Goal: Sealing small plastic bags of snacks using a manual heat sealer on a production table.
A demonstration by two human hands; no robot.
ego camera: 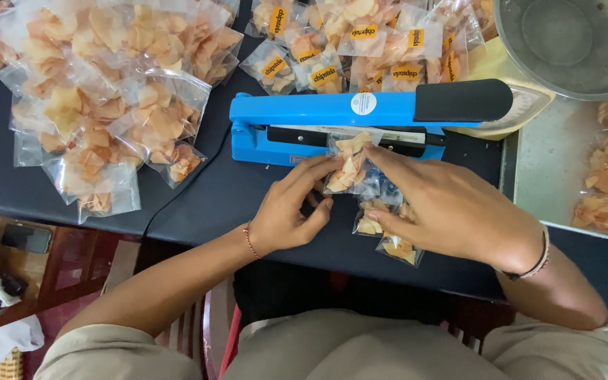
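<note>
Black table (198, 200) under everything. Left hand (286, 211) and right hand (452, 211) both pinch one small clear chip bag (347, 163), its top laid in the blue heat sealer (318, 123), bar up. Sealed labelled packs (332, 49) behind sealer; unlabelled bags (107, 105) to its left; more bags (388, 236) wait under the right hand

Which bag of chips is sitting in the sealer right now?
The small clear bag pinched by both hands, left hand and right hand, its top under the blue sealer arm.

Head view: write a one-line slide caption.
Both hands, left hand and right hand, hold a small clear plastic bag of chips at a blue heat sealer.
</note>
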